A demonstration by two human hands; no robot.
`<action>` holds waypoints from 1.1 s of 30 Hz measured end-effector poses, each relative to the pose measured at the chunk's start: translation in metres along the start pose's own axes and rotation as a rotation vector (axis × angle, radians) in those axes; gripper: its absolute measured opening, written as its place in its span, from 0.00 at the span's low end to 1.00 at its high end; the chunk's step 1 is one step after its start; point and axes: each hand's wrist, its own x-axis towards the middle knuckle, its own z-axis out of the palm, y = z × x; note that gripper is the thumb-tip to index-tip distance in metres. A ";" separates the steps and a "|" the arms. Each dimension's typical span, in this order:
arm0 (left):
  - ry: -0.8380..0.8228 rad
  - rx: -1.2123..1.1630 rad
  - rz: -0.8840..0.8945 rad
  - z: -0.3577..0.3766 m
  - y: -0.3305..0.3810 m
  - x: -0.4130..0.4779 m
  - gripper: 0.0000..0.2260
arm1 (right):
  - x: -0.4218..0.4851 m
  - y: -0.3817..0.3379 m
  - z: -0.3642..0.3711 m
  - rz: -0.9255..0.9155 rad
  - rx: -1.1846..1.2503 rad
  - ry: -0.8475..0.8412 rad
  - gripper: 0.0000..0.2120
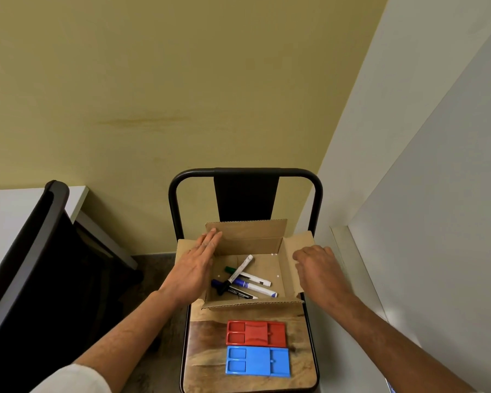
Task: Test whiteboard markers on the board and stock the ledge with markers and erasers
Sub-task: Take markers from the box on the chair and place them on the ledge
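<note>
With left hand point(194, 268) flat and open pinning the cardboard box point(250, 239) flap, right hand point(316, 269) loosely curled, empty, on the other flap, spread both wide before reaching for the markers point(245, 280)

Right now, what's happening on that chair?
A person is spreading the flaps of a cardboard box on the chair seat: left hand flat on the left flap, right hand on the right one. Several markers lie inside. A red eraser and blue eraser sit untouched in front.
</note>
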 end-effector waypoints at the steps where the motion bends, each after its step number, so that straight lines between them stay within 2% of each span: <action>1: 0.009 -0.016 0.003 0.002 0.001 0.000 0.27 | 0.002 -0.004 0.001 -0.025 0.042 -0.008 0.13; 5: 0.031 -0.049 0.014 0.008 0.001 0.001 0.27 | 0.016 -0.025 0.006 -0.143 0.214 -0.141 0.15; 9: 0.073 -0.075 -0.002 0.013 -0.001 0.002 0.26 | 0.034 -0.041 0.018 -0.263 0.159 -0.266 0.21; 13: 0.102 -0.085 -0.002 0.023 0.000 0.000 0.28 | 0.052 -0.058 0.037 -0.385 0.086 -0.307 0.22; 17: 0.131 -0.115 -0.017 0.029 -0.002 -0.002 0.29 | 0.066 -0.074 0.055 -0.433 0.055 -0.315 0.22; 22: 0.168 -0.144 -0.013 0.035 0.000 -0.001 0.30 | 0.073 -0.082 0.081 -0.460 -0.020 -0.368 0.24; 27: 0.180 -0.167 -0.018 0.040 0.000 0.000 0.31 | 0.074 -0.085 0.095 -0.481 -0.069 -0.355 0.20; 33: 0.188 -0.188 -0.020 0.042 -0.001 0.002 0.31 | 0.070 -0.082 0.087 -0.266 0.102 -0.340 0.14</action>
